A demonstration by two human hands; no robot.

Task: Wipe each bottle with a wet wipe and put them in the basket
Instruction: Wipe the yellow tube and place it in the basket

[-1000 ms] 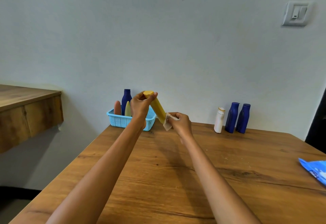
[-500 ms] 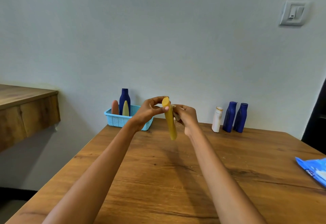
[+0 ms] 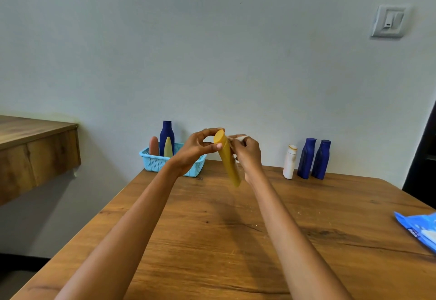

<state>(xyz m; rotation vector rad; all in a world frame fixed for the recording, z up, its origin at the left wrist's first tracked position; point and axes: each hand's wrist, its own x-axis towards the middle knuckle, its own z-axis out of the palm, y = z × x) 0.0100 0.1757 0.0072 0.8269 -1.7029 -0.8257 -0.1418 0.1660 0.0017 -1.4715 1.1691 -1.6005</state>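
A pale wall (image 3: pixel 212 52) fills the upper part of the head view, with a light switch plate (image 3: pixel 389 21) high on the right; below it a wooden bench (image 3: pixel 236 240) runs from the near edge to the wall, and a second wooden counter (image 3: pixel 35 148) juts in from the left, apart from the bench. Two bare forearms reach out over the bench and meet above its far half. At the far left corner of the bench sits a light blue basket (image 3: pixel 155 164); standing in it are a dark blue bottle (image 3: pixel 166 134), a reddish-brown bottle (image 3: pixel 153 145) and a pale yellow tube (image 3: pixel 168 146), close together. Near the wall on the right stand two dark blue bottles (image 3: pixel 313 159), just beside each other, with a small white bottle (image 3: pixel 290 161) to their left; a blue wipe packet (image 3: pixel 420 229) lies at the right edge, partly out of view. The yellow bottle (image 3: pixel 227 158) is held in the air between the hands, to the right of the basket, tilted with its flat end up and its lower end clear of the bench. The left hand (image 3: pixel 197 150) has its grip clamped on the bottle's upper end, thumb and fingers curled round it; the right hand (image 3: pixel 247 154) has its grip closed on a wet wipe (image 3: pixel 238 138), pressed against the bottle's right side.
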